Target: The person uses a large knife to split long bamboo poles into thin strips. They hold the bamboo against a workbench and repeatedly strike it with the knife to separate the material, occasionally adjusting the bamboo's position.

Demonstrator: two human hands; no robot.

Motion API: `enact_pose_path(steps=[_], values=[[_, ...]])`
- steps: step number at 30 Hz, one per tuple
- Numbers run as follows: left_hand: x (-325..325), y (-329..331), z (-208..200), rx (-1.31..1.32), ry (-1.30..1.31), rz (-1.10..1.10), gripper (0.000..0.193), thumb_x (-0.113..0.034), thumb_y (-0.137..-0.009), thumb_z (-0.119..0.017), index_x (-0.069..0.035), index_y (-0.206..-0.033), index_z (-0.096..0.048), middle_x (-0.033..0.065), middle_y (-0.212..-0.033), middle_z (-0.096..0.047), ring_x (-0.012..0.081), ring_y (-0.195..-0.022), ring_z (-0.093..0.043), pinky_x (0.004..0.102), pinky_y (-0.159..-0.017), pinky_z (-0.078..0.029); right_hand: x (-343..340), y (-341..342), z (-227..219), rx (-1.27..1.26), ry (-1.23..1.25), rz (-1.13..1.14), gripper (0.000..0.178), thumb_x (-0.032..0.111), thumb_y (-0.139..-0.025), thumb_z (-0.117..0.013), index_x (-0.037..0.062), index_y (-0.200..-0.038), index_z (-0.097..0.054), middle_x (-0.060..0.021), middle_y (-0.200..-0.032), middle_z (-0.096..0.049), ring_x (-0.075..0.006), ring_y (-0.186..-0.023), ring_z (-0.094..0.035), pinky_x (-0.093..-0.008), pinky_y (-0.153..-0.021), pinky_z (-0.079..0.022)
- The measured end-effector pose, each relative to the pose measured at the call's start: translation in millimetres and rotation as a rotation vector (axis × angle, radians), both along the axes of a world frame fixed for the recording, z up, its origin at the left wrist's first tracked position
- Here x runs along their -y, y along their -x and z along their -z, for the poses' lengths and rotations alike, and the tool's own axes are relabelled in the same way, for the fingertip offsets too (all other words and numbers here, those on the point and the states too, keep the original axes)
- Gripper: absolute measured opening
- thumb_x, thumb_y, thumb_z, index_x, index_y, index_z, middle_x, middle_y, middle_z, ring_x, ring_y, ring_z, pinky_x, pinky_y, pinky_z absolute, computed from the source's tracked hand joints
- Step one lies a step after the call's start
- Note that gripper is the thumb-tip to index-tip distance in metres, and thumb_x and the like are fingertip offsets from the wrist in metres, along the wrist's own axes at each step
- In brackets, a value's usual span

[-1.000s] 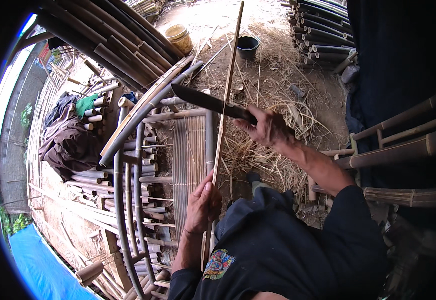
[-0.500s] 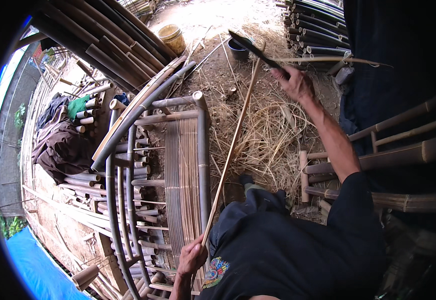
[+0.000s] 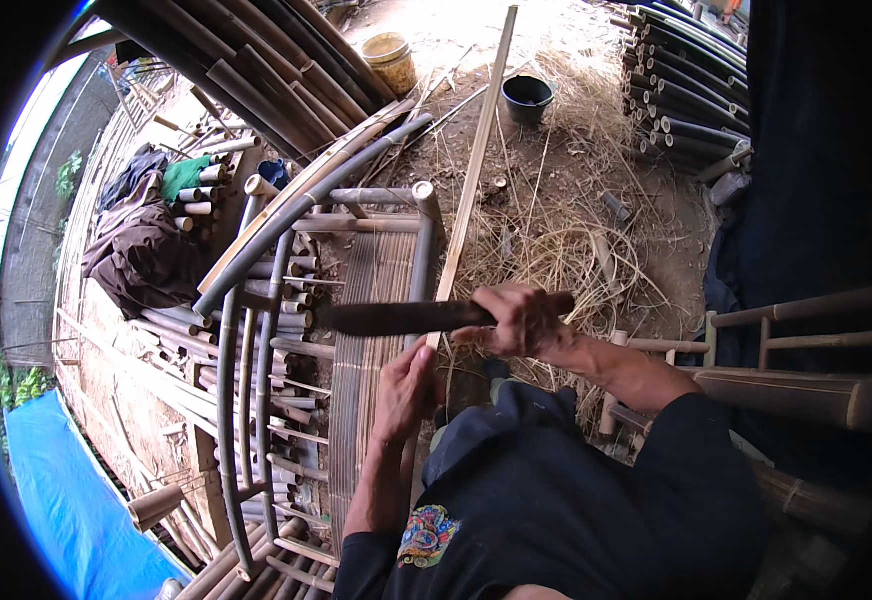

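Our right hand (image 3: 521, 318) grips the knife (image 3: 396, 318) across the bamboo strip (image 3: 476, 160) our left hand (image 3: 403, 392) clamps; a slip could cut the near fingers.

What you cannot make out from the head view

Your left hand (image 3: 403, 392) covers the lower end of the long pale bamboo strip (image 3: 473, 170), whose top runs off the upper edge. Your right hand (image 3: 522, 318) hides the handle of the dark long-bladed knife (image 3: 396, 318). The stacked dark bamboo poles (image 3: 691, 100) are cut off at the top edge.
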State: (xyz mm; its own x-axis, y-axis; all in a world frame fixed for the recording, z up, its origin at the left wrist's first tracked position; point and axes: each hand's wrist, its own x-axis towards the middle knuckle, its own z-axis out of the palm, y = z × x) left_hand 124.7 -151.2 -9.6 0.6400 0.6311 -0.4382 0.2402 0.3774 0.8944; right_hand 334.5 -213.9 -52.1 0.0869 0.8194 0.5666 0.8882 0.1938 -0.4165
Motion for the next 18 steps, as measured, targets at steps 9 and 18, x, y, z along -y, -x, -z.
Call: enact_pose_path(steps=[9, 18], values=[[65, 22, -12, -0.104, 0.072, -0.012, 0.041, -0.03, -0.1, -0.05, 0.001, -0.126, -0.055, -0.0067, -0.058, -0.043, 0.0022, -0.047, -0.041, 0.0184, -0.043, -0.029, -16, -162, -12, -0.173, 0.302, 0.466, 0.063, 0.071, -0.089, -0.037, 0.0113, -0.079, -0.056, -0.0001, -0.05, -0.049, -0.0123, -0.041, -0.051, -0.0338, -0.034, -0.042], [91, 105, -2, -0.165, 0.059, -0.015, 0.043, -0.028, -0.099, -0.051, 0.001, -0.131, -0.052, -0.0052, -0.058, -0.046, 0.0032, -0.048, -0.041, 0.0199, -0.044, -0.032, -32, -189, -4, -0.065, 0.268, 0.5, 0.064, 0.072, -0.086, -0.042, 0.0124, -0.093, -0.064, -0.003, -0.056, -0.055, -0.0151, -0.047, -0.054, -0.0354, -0.04, -0.044]])
